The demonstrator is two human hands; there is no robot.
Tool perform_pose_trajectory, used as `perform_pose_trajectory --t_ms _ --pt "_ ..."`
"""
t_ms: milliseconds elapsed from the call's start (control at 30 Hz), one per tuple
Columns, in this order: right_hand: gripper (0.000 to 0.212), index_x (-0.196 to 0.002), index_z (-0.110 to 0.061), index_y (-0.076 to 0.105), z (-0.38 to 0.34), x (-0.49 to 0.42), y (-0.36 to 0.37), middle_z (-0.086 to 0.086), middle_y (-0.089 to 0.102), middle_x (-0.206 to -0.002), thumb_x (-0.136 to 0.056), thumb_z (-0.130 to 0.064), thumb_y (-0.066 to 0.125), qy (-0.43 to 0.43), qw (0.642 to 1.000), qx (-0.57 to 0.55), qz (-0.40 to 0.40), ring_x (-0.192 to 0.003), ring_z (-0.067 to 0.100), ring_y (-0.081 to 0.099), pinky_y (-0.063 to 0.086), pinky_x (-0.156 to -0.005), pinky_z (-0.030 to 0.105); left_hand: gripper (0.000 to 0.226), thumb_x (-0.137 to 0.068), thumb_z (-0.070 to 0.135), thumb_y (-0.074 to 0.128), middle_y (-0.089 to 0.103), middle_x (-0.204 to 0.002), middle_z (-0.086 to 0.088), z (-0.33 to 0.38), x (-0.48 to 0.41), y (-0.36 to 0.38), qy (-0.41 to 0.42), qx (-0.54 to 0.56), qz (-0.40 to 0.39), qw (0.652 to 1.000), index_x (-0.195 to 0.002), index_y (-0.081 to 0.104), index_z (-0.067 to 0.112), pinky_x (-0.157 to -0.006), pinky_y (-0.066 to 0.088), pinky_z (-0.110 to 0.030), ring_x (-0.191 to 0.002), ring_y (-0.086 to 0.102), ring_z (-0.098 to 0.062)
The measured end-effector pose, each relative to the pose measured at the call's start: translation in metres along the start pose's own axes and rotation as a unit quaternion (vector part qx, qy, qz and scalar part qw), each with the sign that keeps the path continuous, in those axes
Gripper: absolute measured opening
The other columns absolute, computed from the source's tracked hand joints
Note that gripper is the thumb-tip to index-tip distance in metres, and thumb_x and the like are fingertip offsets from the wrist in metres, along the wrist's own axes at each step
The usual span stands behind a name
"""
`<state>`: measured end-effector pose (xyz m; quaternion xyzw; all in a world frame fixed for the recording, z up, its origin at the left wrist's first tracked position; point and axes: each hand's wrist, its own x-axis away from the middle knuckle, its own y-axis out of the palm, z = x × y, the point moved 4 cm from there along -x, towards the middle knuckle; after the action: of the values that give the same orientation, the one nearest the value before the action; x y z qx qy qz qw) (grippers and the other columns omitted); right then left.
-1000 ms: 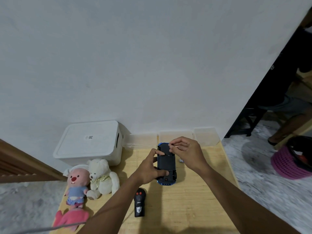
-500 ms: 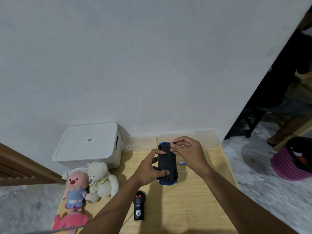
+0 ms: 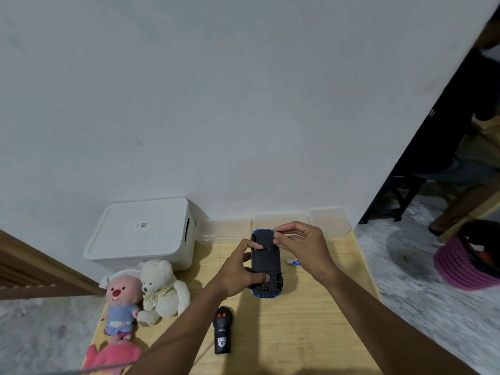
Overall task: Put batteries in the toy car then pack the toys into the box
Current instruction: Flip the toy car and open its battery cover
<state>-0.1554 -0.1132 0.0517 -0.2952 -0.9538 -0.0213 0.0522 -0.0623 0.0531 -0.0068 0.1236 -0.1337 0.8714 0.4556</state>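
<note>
A blue toy car lies upside down on the wooden table, its black underside facing up. My left hand grips the car's left side. My right hand hovers over the car's far end with fingertips pinched together; what they pinch is too small to tell. A small battery lies on the table just right of the car. A white lidded box stands at the back left. In front of it sit a pink plush and a white teddy bear.
A black remote control lies near the front, between my forearms. Another pink plush lies at the front left edge. Clear plastic containers line the wall. A purple basket and a seated person's legs are on the right.
My right hand has lifted slightly off the car's far end and its fingers have spread a little. The battery beside the car has come into view. My left hand keeps its grip.
</note>
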Motion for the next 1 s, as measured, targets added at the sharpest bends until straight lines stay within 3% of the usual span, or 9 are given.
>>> perform_pose_trajectory --t_ms 133,333,533,600,733,867,1000 --pt "0.012 -0.092 -0.007 0.077 -0.0014 0.0003 0.0009 0.011 0.077 -0.087 -0.082 -0.012 0.083 -0.004 1.0 0.021 0.006 -0.081 0.025 0.076 0.063 -0.083 0.04 0.062 -0.075 0.002 0.086 0.06 -0.127 -0.008 0.0025 0.0005 0.0015 0.002 0.0 -0.001 1.0 -0.12 0.05 0.026 -0.077 0.064 -0.048 -0.11 0.066 -0.034" --pt "0.011 -0.094 -0.016 0.077 -0.0027 -0.0005 -0.0031 -0.005 0.077 -0.093 -0.084 -0.012 0.08 -0.043 0.993 0.106 0.003 -0.087 0.009 0.073 0.06 -0.08 0.027 0.064 -0.075 0.002 0.087 0.061 -0.126 -0.01 -0.0012 0.0019 0.0012 -0.012 0.001 0.006 1.0 -0.121 0.051 0.027 -0.076 0.063 -0.051 -0.101 0.07 -0.042" --pt "0.02 -0.091 -0.03 0.077 -0.0044 0.0031 -0.0007 -0.012 0.067 -0.102 -0.088 -0.011 0.073 -0.066 0.984 0.162 0.01 -0.081 0.01 0.07 0.062 -0.07 0.034 0.064 -0.075 0.003 0.087 0.061 -0.127 -0.011 -0.001 0.0026 0.0033 -0.014 0.0 0.0 1.0 -0.121 0.05 0.028 -0.078 0.062 -0.053 -0.1 0.07 -0.042" --pt "0.021 -0.088 -0.029 0.076 -0.0041 0.0037 0.0008 -0.014 0.066 -0.098 -0.087 -0.009 0.072 -0.065 0.983 0.168 0.012 -0.079 0.01 0.071 0.061 -0.065 0.034 0.064 -0.075 0.004 0.087 0.061 -0.127 -0.01 -0.0013 0.003 0.004 -0.017 -0.002 -0.002 1.0 -0.122 0.05 0.028 -0.077 0.061 -0.055 -0.099 0.07 -0.044" --pt "0.022 -0.085 -0.026 0.074 -0.0025 0.0023 0.001 -0.009 0.073 -0.078 -0.083 -0.004 0.068 -0.059 0.98 0.188 0.007 -0.072 0.007 0.071 0.054 -0.057 0.021 0.064 -0.077 0.003 0.086 0.062 -0.126 -0.01 -0.001 0.0034 0.0045 -0.02 -0.005 -0.003 1.0 -0.122 0.049 0.028 -0.076 0.061 -0.053 -0.098 0.07 -0.044" --pt "0.014 -0.084 -0.023 0.074 -0.0019 0.0018 0.0 -0.005 0.075 -0.079 -0.083 -0.009 0.074 -0.055 0.983 0.173 0.001 -0.076 0.009 0.074 0.055 -0.057 0.023 0.064 -0.076 0.004 0.087 0.061 -0.126 -0.01 -0.0001 0.004 0.0029 -0.019 -0.002 0.001 1.0 -0.122 0.05 0.029 -0.073 0.062 -0.047 -0.099 0.07 -0.043" --pt "0.008 -0.094 -0.012 0.079 -0.0018 -0.0001 0.0011 0.005 0.074 -0.096 -0.086 -0.01 0.078 -0.043 0.996 0.081 -0.004 -0.079 0.019 0.075 0.064 -0.075 0.034 0.064 -0.076 0.002 0.086 0.062 -0.126 -0.01 0.0015 0.0042 0.003 -0.019 0.002 -0.001 1.0 -0.121 0.049 0.026 -0.071 0.062 -0.042 -0.095 0.072 -0.041"
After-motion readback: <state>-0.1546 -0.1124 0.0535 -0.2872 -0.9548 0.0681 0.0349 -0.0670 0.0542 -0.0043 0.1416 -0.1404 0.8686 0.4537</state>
